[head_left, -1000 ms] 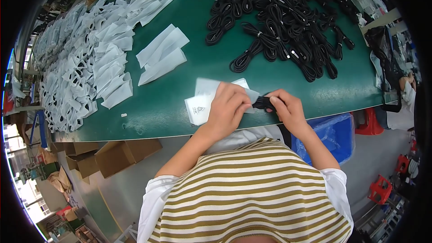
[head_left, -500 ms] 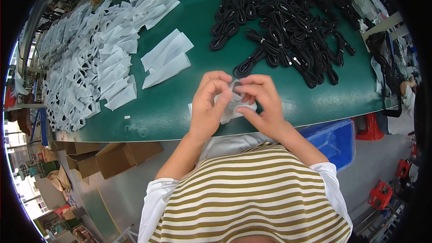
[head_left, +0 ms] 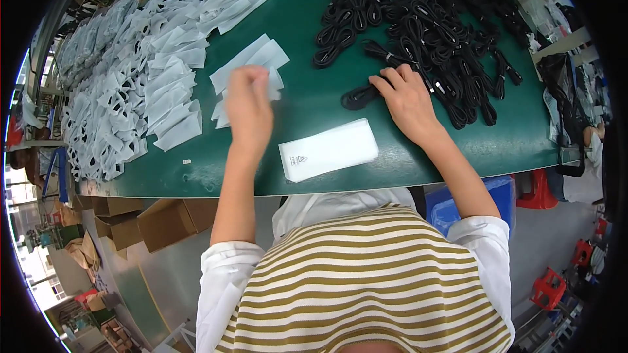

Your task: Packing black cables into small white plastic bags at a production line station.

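My right hand is closed round the near end of a coiled black cable, at the edge of the cable pile. Its fingertips curl over the bundle. My left hand, smeared by motion, hovers over or touches some whitish translucent pouches; its fingers look curled, but whether they hold a pouch I cannot tell. Between my hands, close to the table's front edge, lies a small stack of flat white pouches with dark printing at its left end.
A big heap of tied black cables fills the far right of the green table. Filled-looking whitish pouches cover the left side. Below the front edge are cardboard boxes and a blue bin. A red stool stands at right.
My hands have parted from the translucent pouch they handled together over the white stack. The left moved left to the laid-out pouches, the right moved up and right onto a cable.
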Demonstrator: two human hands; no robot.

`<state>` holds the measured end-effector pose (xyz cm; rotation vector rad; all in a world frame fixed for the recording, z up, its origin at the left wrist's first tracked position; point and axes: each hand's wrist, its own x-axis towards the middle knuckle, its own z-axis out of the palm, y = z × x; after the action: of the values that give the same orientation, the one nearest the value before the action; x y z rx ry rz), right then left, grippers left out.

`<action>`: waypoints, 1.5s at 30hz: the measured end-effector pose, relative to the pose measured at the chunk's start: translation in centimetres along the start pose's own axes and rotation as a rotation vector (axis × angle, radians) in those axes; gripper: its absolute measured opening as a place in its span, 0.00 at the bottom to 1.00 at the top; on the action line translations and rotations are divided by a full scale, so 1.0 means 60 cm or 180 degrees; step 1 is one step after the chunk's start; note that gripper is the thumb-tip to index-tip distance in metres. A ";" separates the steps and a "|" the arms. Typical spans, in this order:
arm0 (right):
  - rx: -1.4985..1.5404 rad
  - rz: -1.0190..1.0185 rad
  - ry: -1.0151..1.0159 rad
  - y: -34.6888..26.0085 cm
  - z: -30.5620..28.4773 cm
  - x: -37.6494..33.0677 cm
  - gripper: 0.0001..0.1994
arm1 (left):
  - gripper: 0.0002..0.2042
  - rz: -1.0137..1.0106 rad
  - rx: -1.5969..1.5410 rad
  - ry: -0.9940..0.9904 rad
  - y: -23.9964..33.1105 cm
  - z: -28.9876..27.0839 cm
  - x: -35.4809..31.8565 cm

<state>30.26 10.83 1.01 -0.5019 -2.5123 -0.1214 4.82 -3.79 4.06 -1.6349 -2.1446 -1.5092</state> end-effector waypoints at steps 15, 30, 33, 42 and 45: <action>0.1793 0.1202 -0.0085 -0.069 -0.096 -0.106 0.20 | 0.07 0.0180 -0.0416 -0.1629 0.082 0.112 -0.153; 0.3487 0.2054 -0.1136 -0.089 -0.091 -0.139 0.17 | 0.08 0.0866 -0.1123 -0.1589 0.116 0.083 -0.136; 0.3749 0.2114 -0.0867 -0.109 -0.088 -0.107 0.15 | 0.10 0.0935 -0.0805 -0.1212 0.118 0.072 -0.131; 0.1706 0.0876 0.0619 -0.098 -0.040 -0.007 0.19 | 0.04 -0.1256 -0.3295 0.0023 0.084 -0.033 -0.076; 0.0502 0.0920 0.0665 -0.031 -0.013 0.015 0.20 | 0.05 -0.1019 -0.2486 0.0299 0.055 -0.066 -0.054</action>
<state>29.23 9.26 2.18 -0.7393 -2.1992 0.1277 6.84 -8.98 6.52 -1.3303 -1.9429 -2.7069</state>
